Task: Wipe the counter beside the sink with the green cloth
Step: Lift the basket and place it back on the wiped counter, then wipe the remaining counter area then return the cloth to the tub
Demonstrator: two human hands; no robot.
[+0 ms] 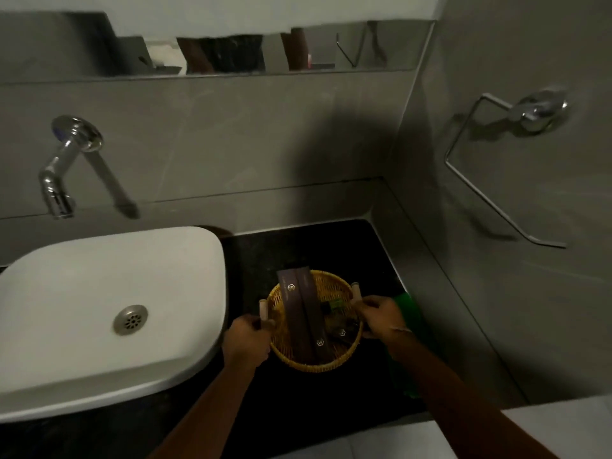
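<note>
A round yellow wicker basket (334, 288) sits on the black counter (298, 246) to the right of the white sink (99, 293). Inside it lie two long brown boxes (299, 309) and a few small dark packets. My left hand (246, 342) is closed on the basket's left handle. My right hand (381, 318) is closed on its right handle. The green cloth (409, 313) lies on the counter just right of the basket, partly hidden under my right forearm.
A chrome wall tap (61, 173) hangs over the sink at the back left. A chrome towel ring (496, 160) is fixed to the right wall. The grey tiled walls meet behind the counter, with a mirror (215, 51) above.
</note>
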